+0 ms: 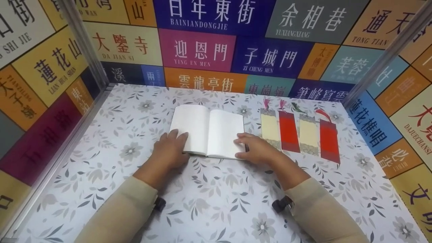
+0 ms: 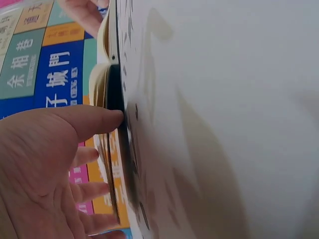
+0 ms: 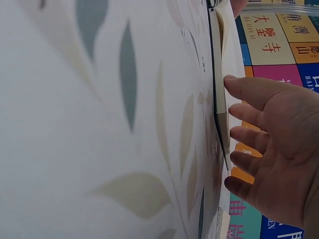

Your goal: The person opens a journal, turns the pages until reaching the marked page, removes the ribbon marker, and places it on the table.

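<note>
An open notebook (image 1: 225,130) with blank white pages lies flat on the patterned tabletop. My left hand (image 1: 169,149) rests at its left edge, fingertips over the page margin. In the left wrist view the left thumb (image 2: 102,119) touches the near edge of the book (image 2: 101,82), and the other fingers extend along its side. At the right edge is my right hand (image 1: 258,148), its fingertips on the right page. The right wrist view has the right fingers (image 3: 246,137) spread and fairly straight against the book's edge (image 3: 218,74).
To the right of the notebook several bookmarks lie in a row: a cream one (image 1: 270,126), a red one (image 1: 289,131), another cream one and a red one (image 1: 328,140) with tassels. Panels with printed Chinese place names (image 1: 199,49) enclose the table (image 1: 216,202).
</note>
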`<state>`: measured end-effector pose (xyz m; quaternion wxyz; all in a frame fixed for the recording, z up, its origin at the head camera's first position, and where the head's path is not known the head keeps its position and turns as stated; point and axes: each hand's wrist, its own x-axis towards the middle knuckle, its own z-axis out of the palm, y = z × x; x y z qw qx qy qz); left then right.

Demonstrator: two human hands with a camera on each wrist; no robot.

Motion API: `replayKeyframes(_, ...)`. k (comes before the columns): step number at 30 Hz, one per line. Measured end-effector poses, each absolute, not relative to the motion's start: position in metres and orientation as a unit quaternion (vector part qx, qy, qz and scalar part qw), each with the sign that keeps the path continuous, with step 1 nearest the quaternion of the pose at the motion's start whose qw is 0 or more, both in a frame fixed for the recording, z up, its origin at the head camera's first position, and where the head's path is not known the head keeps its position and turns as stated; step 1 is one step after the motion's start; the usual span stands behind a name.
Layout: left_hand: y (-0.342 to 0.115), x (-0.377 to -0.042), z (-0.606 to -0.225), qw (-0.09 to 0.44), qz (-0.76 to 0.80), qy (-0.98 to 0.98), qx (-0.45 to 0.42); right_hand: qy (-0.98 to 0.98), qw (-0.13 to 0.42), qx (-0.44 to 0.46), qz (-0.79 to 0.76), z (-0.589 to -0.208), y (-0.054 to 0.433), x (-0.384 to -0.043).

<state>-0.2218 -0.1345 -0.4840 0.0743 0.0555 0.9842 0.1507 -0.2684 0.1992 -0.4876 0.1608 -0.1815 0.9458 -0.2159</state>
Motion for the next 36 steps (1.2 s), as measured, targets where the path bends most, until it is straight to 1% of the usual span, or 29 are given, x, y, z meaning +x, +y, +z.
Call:
replayKeyframes(3,-0.140,-0.220,-0.485,0.081,0.188,0.978,0.030,0.945,0.161,-0.168,-0.228,-0.488,0.201,-0.267)
replayKeyframes(6,-0.141,-0.218,-0.483,0.073,0.238,0.968,0.016,0.946,0.159,-0.155,-0.237,-0.486,0.202,-0.265)
replayKeyframes(11,-0.138,-0.218,-0.469,0.028,0.312,0.949,0.024,0.941,0.153,-0.142,-0.265,-0.478,0.204,-0.264)
replayKeyframes(19,-0.116,-0.226,-0.453,-0.038,0.425,0.903,0.042,0.935,0.136,-0.086,-0.314,-0.462,0.202,-0.261)
replayKeyframes(21,-0.107,-0.227,-0.451,-0.045,0.447,0.892,0.045,0.935,0.124,-0.080,-0.324,-0.459,0.200,-0.258)
replayKeyframes(23,-0.095,-0.229,-0.450,-0.037,0.464,0.883,0.053,0.932,0.107,-0.080,-0.337,-0.456,0.198,-0.254)
replayKeyframes(26,-0.078,-0.230,-0.449,-0.020,0.446,0.891,0.079,0.923,0.068,-0.104,-0.364,-0.451,0.196,-0.247)
replayKeyframes(28,-0.068,-0.231,-0.451,-0.017,0.411,0.905,0.107,0.916,0.036,-0.144,-0.374,-0.448,0.195,-0.242)
replayKeyframes(31,-0.056,-0.230,-0.455,-0.027,0.342,0.928,0.142,0.906,-0.007,-0.215,-0.364,-0.445,0.193,-0.236)
replayKeyframes(34,-0.051,-0.230,-0.459,-0.034,0.301,0.937,0.171,0.907,-0.029,-0.269,-0.323,-0.446,0.194,-0.233)
replayKeyframes(36,-0.050,-0.230,-0.463,-0.031,0.289,0.939,0.184,0.910,-0.030,-0.287,-0.299,-0.449,0.195,-0.233)
